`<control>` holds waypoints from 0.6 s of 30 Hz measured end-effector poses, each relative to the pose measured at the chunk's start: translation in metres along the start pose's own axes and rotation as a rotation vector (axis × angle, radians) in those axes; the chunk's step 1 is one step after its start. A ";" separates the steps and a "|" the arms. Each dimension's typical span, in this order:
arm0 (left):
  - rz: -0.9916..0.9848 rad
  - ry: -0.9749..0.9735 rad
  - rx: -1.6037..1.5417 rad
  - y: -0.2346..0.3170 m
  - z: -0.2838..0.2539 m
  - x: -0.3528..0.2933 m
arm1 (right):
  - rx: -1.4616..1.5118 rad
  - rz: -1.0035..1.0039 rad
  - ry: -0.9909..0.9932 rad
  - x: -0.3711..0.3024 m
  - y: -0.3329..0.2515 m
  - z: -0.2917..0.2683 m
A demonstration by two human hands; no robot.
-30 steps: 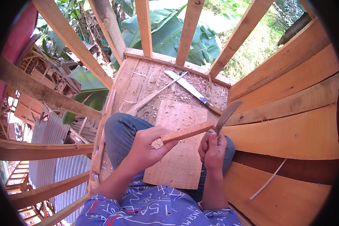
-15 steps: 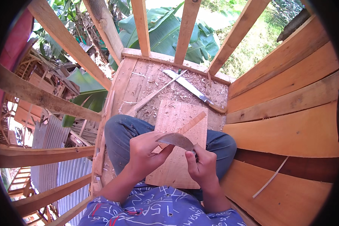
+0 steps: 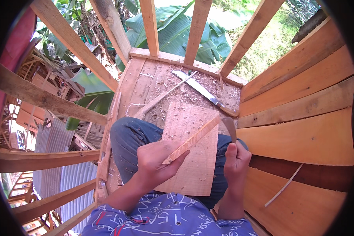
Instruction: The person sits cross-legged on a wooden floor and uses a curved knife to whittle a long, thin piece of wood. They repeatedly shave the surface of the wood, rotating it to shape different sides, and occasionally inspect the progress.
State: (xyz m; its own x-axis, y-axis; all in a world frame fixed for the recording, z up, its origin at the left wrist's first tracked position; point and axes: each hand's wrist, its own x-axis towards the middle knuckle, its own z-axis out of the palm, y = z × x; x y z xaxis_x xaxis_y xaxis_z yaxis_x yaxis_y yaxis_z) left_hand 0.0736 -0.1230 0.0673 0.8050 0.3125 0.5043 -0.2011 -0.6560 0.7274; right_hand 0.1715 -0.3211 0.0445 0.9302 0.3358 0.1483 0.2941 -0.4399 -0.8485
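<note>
My left hand (image 3: 156, 162) is closed around the lower end of a flat wooden strip (image 3: 197, 136), which slants up to the right. In my right hand (image 3: 237, 160) is a sickle-like curved knife (image 3: 230, 128); its handle is hidden in my fist. The dark blade curves up beside the strip's far end; I cannot tell whether they touch. Beneath both hands a rectangular wooden board (image 3: 187, 177) lies across my lap, with small shavings on its upper part.
A machete (image 3: 202, 91) and a long stick (image 3: 157, 103) cross on the shaving-strewn plank floor (image 3: 131, 84). Wooden slats (image 3: 195, 31) stand ahead and on the left. A plank wall (image 3: 295, 137) rises close on my right, with a thin pale strip (image 3: 284, 185) against it.
The curved knife has moved right, from across the strip's near part to its far end, and its blade now points upward. My left hand still grips the strip.
</note>
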 end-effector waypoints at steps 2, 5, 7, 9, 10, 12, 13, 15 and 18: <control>-0.020 0.017 -0.016 -0.001 0.005 0.002 | 0.018 -0.055 -0.088 -0.011 -0.016 0.008; 0.035 0.013 -0.001 -0.002 0.009 0.000 | -0.002 -0.077 -0.178 -0.021 -0.018 0.020; 0.030 0.010 -0.017 -0.001 0.012 0.002 | -0.024 -0.073 -0.154 -0.017 -0.014 0.019; 0.024 -0.003 -0.010 0.000 0.011 0.002 | -0.059 -0.080 -0.132 -0.012 -0.014 0.018; 0.022 -0.016 -0.004 0.001 0.011 0.001 | -0.081 -0.104 -0.119 -0.011 -0.013 0.016; 0.032 0.000 -0.001 0.002 0.010 0.000 | -0.123 -0.151 -0.094 -0.009 -0.010 0.014; 0.042 0.028 -0.008 0.003 0.011 -0.001 | -0.055 -0.132 0.007 -0.007 -0.004 0.016; 0.043 0.048 -0.028 0.007 0.007 -0.004 | -0.018 0.050 0.131 0.008 0.035 0.001; 0.010 0.016 -0.032 0.006 0.000 -0.006 | 0.009 0.123 0.160 0.013 0.038 -0.014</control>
State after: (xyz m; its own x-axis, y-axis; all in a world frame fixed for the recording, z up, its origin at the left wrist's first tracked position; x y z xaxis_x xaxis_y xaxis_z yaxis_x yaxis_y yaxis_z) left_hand 0.0681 -0.1287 0.0686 0.7937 0.3175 0.5189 -0.2269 -0.6369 0.7368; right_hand 0.1973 -0.3448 0.0210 0.9823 0.1427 0.1211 0.1743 -0.4616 -0.8698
